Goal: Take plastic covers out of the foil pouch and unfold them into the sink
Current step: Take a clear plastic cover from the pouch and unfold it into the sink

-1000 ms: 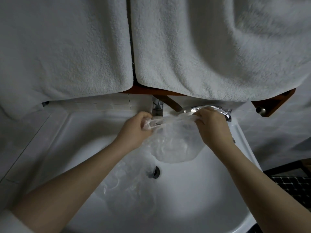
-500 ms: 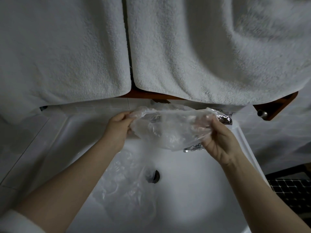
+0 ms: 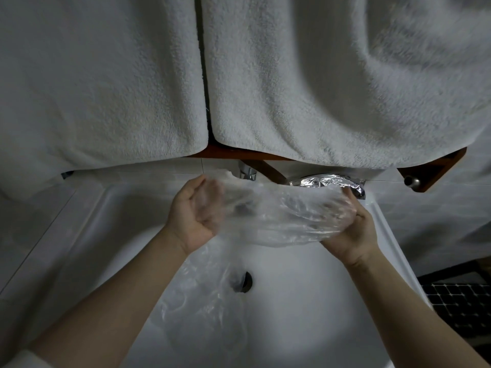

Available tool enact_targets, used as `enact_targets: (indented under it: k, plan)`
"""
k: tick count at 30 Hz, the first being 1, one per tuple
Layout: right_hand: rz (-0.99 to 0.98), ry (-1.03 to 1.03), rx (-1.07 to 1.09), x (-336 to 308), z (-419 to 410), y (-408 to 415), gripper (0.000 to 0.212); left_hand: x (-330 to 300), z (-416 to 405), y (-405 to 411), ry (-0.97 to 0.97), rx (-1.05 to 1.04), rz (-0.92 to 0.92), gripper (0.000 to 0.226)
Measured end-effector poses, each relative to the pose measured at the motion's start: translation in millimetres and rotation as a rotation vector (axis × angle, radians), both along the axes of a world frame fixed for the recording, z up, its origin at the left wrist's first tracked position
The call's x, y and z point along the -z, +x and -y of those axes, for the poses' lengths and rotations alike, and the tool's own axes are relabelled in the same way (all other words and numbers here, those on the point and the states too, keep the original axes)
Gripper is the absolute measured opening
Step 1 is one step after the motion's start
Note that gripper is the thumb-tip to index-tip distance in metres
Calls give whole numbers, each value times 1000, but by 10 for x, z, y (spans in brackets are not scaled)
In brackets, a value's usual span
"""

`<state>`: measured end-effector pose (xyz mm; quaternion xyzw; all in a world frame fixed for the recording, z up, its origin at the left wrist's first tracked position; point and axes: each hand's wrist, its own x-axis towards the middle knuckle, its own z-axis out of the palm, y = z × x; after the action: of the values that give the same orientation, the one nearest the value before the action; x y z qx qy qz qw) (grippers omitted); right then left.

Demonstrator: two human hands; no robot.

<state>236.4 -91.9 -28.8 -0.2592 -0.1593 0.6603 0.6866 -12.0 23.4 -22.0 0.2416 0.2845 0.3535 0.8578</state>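
A clear plastic cover [image 3: 276,219] is stretched wide between both hands over the white sink [image 3: 305,301]. My left hand [image 3: 195,212] is palm up with its curled fingers inside the cover's left end. At the right end, my right hand [image 3: 350,229] grips the cover, and its fingers show through the film. The crumpled silver foil pouch [image 3: 326,181] shows just behind my right fingers at the sink's back rim; I cannot tell whether that hand holds it. Another unfolded plastic cover [image 3: 204,298] lies in the basin left of the drain [image 3: 244,281].
Two thick white towels [image 3: 318,88] hang low from a wooden shelf [image 3: 435,168] right above the sink. The chrome tap [image 3: 247,172] stands at the back, partly hidden. A dark tiled floor [image 3: 457,301] shows at the right.
The hands have drawn apart and turned palms up, which spreads the cover wider. The foil bit seen under the cover half a second ago is gone from there.
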Motion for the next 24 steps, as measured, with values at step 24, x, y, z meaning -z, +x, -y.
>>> enact_targets:
  k: [24]
  plan:
    - [2112,819,189,-1241,57,-711,22,-733,75,80,426,131,-604,68]
